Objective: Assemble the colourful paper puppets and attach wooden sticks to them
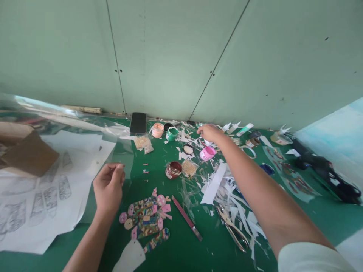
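My left hand (109, 185) hovers over the left part of the green table, thumb pressed to curled fingers; whatever it pinches is too small to make out. Stretched far forward, my right hand (210, 133) is bent down with curled fingers among paper scraps, behind a pink paint jar (208, 152). Its fingertips are partly hidden, so what they grip does not show. Camouflage-patterned and pink cut-out pieces (149, 217) lie between my arms, beside a craft knife with a pink handle (184, 215). Several tiny pins (145, 172) sit right of my left hand.
A dark red jar (173, 170), green jar (171, 133) and orange jar (157, 130) stand mid-table, near bags of small rings (189, 167). Hole-punch pliers (231, 226) lie on white scraps. Left are drawn sheets (51, 204) and a cardboard box (31, 151); a phone (138, 123) lies behind.
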A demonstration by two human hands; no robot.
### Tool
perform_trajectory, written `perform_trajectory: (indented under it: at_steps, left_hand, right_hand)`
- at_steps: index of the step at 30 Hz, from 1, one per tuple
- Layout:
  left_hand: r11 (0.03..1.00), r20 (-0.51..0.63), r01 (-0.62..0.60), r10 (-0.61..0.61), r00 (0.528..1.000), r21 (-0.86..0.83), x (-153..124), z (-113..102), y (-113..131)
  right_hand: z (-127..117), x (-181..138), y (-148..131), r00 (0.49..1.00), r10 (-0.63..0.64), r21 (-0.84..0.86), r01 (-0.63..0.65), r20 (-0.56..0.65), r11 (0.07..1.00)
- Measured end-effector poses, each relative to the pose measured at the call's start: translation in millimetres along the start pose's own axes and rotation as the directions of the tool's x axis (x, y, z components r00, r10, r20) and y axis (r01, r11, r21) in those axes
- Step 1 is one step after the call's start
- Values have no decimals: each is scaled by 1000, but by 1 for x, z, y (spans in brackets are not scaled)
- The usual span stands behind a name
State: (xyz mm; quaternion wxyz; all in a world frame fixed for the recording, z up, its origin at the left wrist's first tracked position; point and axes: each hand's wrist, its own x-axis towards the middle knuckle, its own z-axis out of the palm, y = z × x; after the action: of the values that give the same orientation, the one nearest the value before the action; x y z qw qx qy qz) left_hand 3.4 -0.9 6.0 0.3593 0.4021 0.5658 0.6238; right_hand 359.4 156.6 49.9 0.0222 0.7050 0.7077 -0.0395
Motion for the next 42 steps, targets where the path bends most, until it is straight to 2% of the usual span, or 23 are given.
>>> perform_trajectory:
  at_steps: [3, 5, 7, 10, 14, 17, 21, 25, 28, 32, 34, 36, 39, 42]
  left_hand:
    - [1000, -1, -13, 13, 1000, 7, 0, -1, 0]
    - [1000, -4, -16, 16, 1000, 6, 1, -1, -1]
    - [1000, -4, -8, 8, 1000, -2, 0, -1, -4]
    - [1000, 10, 11, -11, 1000, 0, -1, -1, -7]
    - [999, 36, 9, -11, 999, 48, -3, -1, -9]
    - [998, 43, 5, -7, 999, 60, -4, 0, -7]
    - [997, 46, 15, -18, 999, 72, -4, 0, -6]
    - [998, 37, 16, -18, 999, 61, -4, -1, -7]
    - [999, 32, 22, -24, 999, 49, -4, -3, -7]
    - [999, 24, 38, -38, 999, 30, -4, -5, -6]
    - [999, 30, 43, -44, 999, 29, -5, -5, -5]
    - [999, 43, 41, -42, 998, 33, -6, -5, -5]
    - [999, 47, 30, -32, 998, 43, -6, -4, -5]
    - [998, 42, 40, -42, 998, 44, -6, -5, -4]
  right_hand:
    - [4, 6, -20, 1000, -21, 40, 20, 21, 999]
    - [4, 9, -21, 1000, 21, 59, -21, -10, 998]
    - [0, 9, -11, 990, 105, 75, -98, -90, 992]
    - [-6, 8, 13, 950, 238, 123, -217, -204, 968]
    - [-4, 8, 32, 930, 303, 199, -263, -207, 944]
    - [2, 13, 21, 959, 218, 260, -168, -179, 951]
    - [9, 21, -26, 994, -29, 363, 65, -104, 929]
    - [15, 22, -77, 961, -268, 423, 268, -61, 865]
    - [14, 19, -94, 931, -363, 412, 340, -23, 845]
    - [4, 22, -82, 923, -376, 383, 317, 88, 868]
    - [0, 31, -74, 945, -314, 348, 264, 96, 900]
    - [0, 43, -72, 972, -229, 304, 203, 55, 931]
    - [7, 61, -82, 985, -171, 260, 162, 13, 952]
    - [14, 73, -101, 978, -207, 245, 191, 39, 950]
